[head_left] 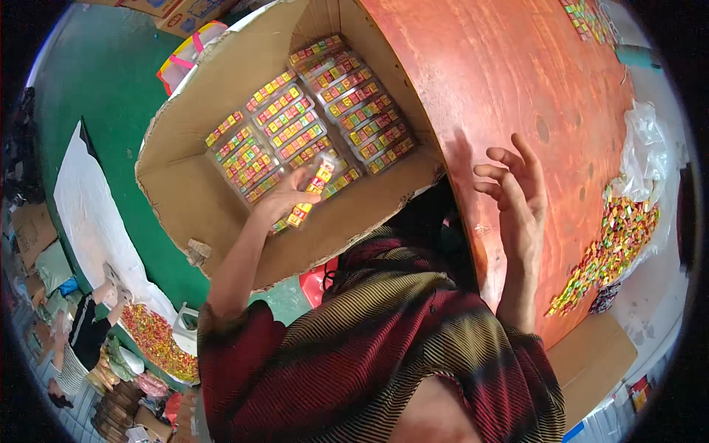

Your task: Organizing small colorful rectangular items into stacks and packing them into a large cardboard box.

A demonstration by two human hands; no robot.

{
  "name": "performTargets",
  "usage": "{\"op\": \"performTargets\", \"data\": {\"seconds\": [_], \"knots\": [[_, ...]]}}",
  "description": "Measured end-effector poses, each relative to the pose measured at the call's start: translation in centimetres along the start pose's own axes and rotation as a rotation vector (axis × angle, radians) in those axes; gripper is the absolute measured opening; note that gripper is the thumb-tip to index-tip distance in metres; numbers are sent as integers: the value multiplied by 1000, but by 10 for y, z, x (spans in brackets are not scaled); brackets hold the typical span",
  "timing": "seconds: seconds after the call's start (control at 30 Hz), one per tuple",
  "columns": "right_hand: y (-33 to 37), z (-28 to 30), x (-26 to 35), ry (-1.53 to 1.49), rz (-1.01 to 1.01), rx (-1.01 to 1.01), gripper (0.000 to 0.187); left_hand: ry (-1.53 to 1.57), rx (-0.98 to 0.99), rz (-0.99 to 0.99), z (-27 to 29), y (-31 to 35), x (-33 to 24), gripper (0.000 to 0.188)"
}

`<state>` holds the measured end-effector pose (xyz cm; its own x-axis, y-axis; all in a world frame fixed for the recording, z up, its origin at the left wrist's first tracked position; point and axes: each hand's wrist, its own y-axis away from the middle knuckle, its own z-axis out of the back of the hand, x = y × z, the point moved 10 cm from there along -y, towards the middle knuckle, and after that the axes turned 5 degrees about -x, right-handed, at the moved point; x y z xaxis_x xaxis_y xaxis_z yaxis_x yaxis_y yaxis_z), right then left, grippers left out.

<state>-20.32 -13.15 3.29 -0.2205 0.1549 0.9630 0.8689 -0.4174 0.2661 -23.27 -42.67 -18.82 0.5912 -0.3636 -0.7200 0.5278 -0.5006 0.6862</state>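
My left hand (284, 199) is inside a large cardboard box (185, 122), closed around a slim clear pack (319, 184) with a row of small red and yellow wrapped pieces in it. Under that hand, rows of similar clear packs (292, 122) cover the bottom of the box, and the hand hides some of them. Over the near-left part of an orange-red table (509, 66), my right hand (523, 196) is raised with its fingers apart and slightly curled, holding nothing.
On the table's right side a heap of small wrapped pieces (613, 247) lies beside a crumpled clear plastic bag (639, 155). More pieces lie at the far right corner. At lower left, a person (85, 332) works near another heap (159, 340) on a white sheet.
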Motion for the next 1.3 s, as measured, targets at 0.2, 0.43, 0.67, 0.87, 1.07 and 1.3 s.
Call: {"op": "performTargets", "data": {"seconds": [0.2,0.43,0.67,0.87,1.07,1.3], "knots": [[7,8,-16,4,-52,2,45,-269,20,184,-16,-58,101,59],[11,20,-33,-11,-95,-23,41,-479,-17,173,-23,-81,101,55],[14,23,-48,-4,-121,-25,31,-714,-80,158,-28,-67,72,65],[16,25,-57,-49,-156,-44,25,-898,-273,-86,-30,-60,64,65],[14,26,-61,-54,-142,-33,26,-1005,-347,-166,-40,-51,55,62],[10,21,-56,-14,-178,-12,24,-1027,-462,-293,-40,-46,41,62]]}}
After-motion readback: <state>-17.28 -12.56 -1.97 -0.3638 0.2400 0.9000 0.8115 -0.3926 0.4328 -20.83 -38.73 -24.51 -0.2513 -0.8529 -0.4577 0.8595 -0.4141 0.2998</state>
